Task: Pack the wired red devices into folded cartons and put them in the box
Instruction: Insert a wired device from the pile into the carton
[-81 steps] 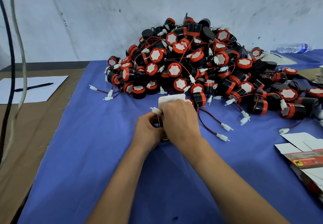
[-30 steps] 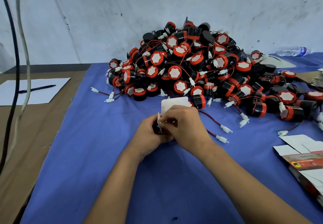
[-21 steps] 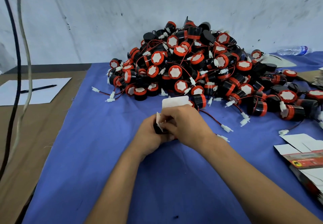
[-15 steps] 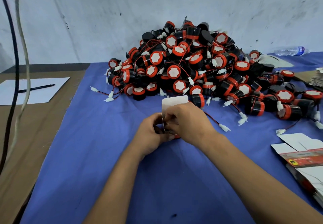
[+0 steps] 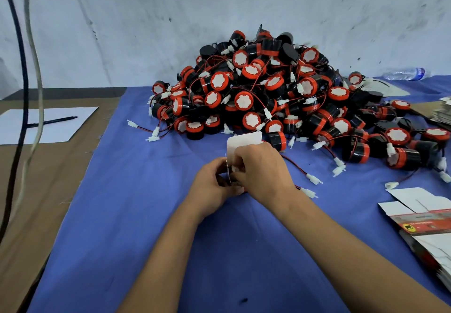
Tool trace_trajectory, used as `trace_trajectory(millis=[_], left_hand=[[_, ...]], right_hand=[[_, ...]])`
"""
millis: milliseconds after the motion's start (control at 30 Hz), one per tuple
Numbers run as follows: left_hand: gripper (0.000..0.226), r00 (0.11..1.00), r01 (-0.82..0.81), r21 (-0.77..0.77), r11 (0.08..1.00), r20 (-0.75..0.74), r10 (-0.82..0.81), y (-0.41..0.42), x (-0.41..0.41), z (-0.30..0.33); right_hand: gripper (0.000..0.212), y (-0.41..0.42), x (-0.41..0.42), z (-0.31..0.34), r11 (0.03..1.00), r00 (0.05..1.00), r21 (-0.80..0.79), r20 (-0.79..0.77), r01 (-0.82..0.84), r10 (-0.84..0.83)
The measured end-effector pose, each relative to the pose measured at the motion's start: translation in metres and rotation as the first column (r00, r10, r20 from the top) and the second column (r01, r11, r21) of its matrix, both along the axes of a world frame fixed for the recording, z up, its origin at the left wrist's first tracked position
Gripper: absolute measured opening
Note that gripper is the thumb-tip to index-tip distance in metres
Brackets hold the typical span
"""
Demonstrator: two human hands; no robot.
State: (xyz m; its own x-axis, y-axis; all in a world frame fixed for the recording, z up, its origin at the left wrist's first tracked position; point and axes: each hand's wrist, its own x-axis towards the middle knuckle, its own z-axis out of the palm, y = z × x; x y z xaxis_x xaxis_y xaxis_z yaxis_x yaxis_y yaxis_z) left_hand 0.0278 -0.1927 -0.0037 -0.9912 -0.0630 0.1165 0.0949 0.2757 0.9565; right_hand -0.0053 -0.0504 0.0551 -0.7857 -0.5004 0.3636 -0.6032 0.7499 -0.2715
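Observation:
A big heap of red-and-black wired devices (image 5: 273,93) with white connectors lies on the blue cloth (image 5: 136,215) against the wall. In front of it, both my hands meet on a small white carton (image 5: 244,140) whose top flap stands up open. My left hand (image 5: 212,185) grips the carton's left side. My right hand (image 5: 263,171) covers its right side, fingertips at the opening by a white connector. The device inside is hidden by my hands. A red-and-black wire with white plugs (image 5: 313,179) trails right from under my right hand.
A stack of flat unfolded cartons (image 5: 424,217) lies at the right edge. On the brown table at left rests a sheet of paper (image 5: 48,127) with a pen (image 5: 52,120). Two cables (image 5: 22,93) hang at the far left. A water bottle (image 5: 405,74) lies at the back right.
My hands have stayed on the carton, fingers shifting at its opening. The white connector seen outside the carton at first now sits at the opening between my fingers.

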Motion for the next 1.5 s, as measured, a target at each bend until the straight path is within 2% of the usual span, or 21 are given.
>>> trace_trajectory(millis=[167, 300, 400, 533, 667, 733, 867, 967, 1033, 1067, 1100, 1133, 1167, 1200, 1233, 1267, 1300, 1333, 1367, 1433, 1500], left_hand=[[0.05, 1.0, 0.004, 0.019, 1.0, 0.004, -0.004, -0.002, -0.002, -0.002], [0.048, 1.0, 0.008, 0.018, 1.0, 0.002, -0.008, -0.002, -0.002, -0.001], [0.045, 1.0, 0.003, 0.029, 1.0, 0.02, -0.004, -0.004, -0.001, -0.002], [0.053, 0.999, 0.029, 0.037, 0.999, 0.02, -0.03, -0.004, -0.001, -0.001], [0.05, 0.999, 0.053, 0.047, 0.998, -0.005, -0.053, -0.004, 0.001, -0.001], [0.046, 0.997, 0.068, 0.032, 0.997, -0.025, -0.067, -0.004, 0.001, 0.0], [0.04, 0.996, 0.074, 0.01, 0.997, -0.05, -0.074, -0.004, 0.0, 0.001], [0.045, 0.995, 0.098, 0.023, 0.995, -0.023, -0.098, -0.007, 0.001, 0.001], [0.052, 0.992, 0.125, 0.057, 0.99, 0.005, -0.126, -0.01, 0.002, 0.002], [0.055, 0.991, 0.132, 0.084, 0.988, 0.017, -0.134, -0.011, 0.002, 0.003], [0.057, 0.99, 0.133, 0.107, 0.985, 0.027, -0.137, -0.014, 0.001, 0.002], [0.059, 0.991, 0.128, 0.113, 0.985, 0.035, -0.133, -0.016, 0.001, 0.002], [0.061, 0.992, 0.115, 0.108, 0.988, 0.038, -0.12, -0.018, 0.002, 0.002], [0.062, 0.992, 0.11, 0.105, 0.988, 0.048, -0.116, -0.019, 0.003, 0.002], [0.064, 0.99, 0.122, 0.126, 0.985, 0.06, -0.13, -0.02, 0.004, 0.002], [0.064, 0.984, 0.143, 0.168, 0.975, 0.077, -0.158, -0.021, 0.005, 0.003], [0.062, 0.977, 0.163, 0.234, 0.958, 0.098, -0.19, -0.022, 0.005, 0.004], [0.057, 0.969, 0.164, 0.313, 0.935, 0.127, -0.213, -0.022, 0.006, 0.006], [0.05, 0.963, 0.135, 0.404, 0.905, 0.162, -0.216, -0.021, 0.006, 0.007], [0.037, 0.956, 0.027, 0.56, 0.828, 0.228, -0.186, -0.02, 0.004, 0.006], [0.029, 0.964, -0.064, 0.545, 0.836, 0.249, -0.089, -0.015, 0.001, 0.005]], right_hand=[[0.008, 0.01, -0.004, -0.015, 0.98, 0.992, -0.184, 0.094, -0.069, 0.088], [0.014, 0.007, -0.001, -0.021, 0.975, 0.993, -0.2, 0.042, -0.1, 0.111], [0.021, 0.003, -0.003, -0.021, 0.987, 0.99, -0.095, 0.035, -0.13, 0.134], [0.026, 0.007, -0.006, -0.018, 0.985, 0.993, 0.128, 0.005, -0.119, 0.12], [0.018, 0.004, -0.007, -0.005, 0.991, 0.996, 0.106, -0.038, -0.078, 0.082], [0.022, -0.002, -0.011, 0.004, 0.987, 0.995, 0.149, -0.061, -0.064, 0.073], [0.032, -0.015, -0.016, 0.014, 0.935, 0.998, 0.353, 0.048, -0.044, 0.029], [0.023, -0.007, -0.02, 0.023, 0.889, 0.97, 0.414, 0.215, -0.198, 0.116], [0.019, 0.009, -0.019, 0.024, 0.906, 0.938, 0.279, 0.23, -0.318, 0.258], [0.02, 0.018, -0.018, 0.02, 0.936, 0.94, 0.12, 0.125, -0.331, 0.316], [0.02, 0.028, -0.018, 0.013, 0.947, 0.954, -0.116, -0.03, -0.3, 0.299], [0.02, 0.037, -0.017, 0.005, 0.901, 0.973, -0.376, -0.156, -0.216, 0.168], [0.02, 0.043, -0.016, -0.004, 0.801, 0.988, -0.591, -0.155, -0.093, 0.0], [0.019, 0.047, -0.016, -0.012, 0.688, 0.994, -0.723, -0.013, 0.063, -0.106], [0.019, 0.047, -0.018, -0.02, 0.612, 0.974, -0.76, 0.209, 0.217, -0.086], [0.02, 0.045, -0.02, -0.029, 0.601, 0.912, -0.73, 0.41, 0.324, 0.006], [0.023, 0.042, -0.022, -0.037, 0.63, 0.835, -0.683, 0.541, 0.368, 0.099], [0.026, 0.04, -0.023, -0.044, 0.657, 0.781, -0.661, 0.6, 0.362, 0.174], [0.026, 0.038, -0.024, -0.048, 0.673, 0.757, -0.661, 0.613, 0.332, 0.228], [0.014, 0.035, -0.024, -0.052, 0.661, 0.775, -0.704, 0.56, 0.26, 0.292], [0.012, 0.034, -0.024, -0.055, 0.62, 0.798, -0.758, 0.495, 0.203, 0.344]])
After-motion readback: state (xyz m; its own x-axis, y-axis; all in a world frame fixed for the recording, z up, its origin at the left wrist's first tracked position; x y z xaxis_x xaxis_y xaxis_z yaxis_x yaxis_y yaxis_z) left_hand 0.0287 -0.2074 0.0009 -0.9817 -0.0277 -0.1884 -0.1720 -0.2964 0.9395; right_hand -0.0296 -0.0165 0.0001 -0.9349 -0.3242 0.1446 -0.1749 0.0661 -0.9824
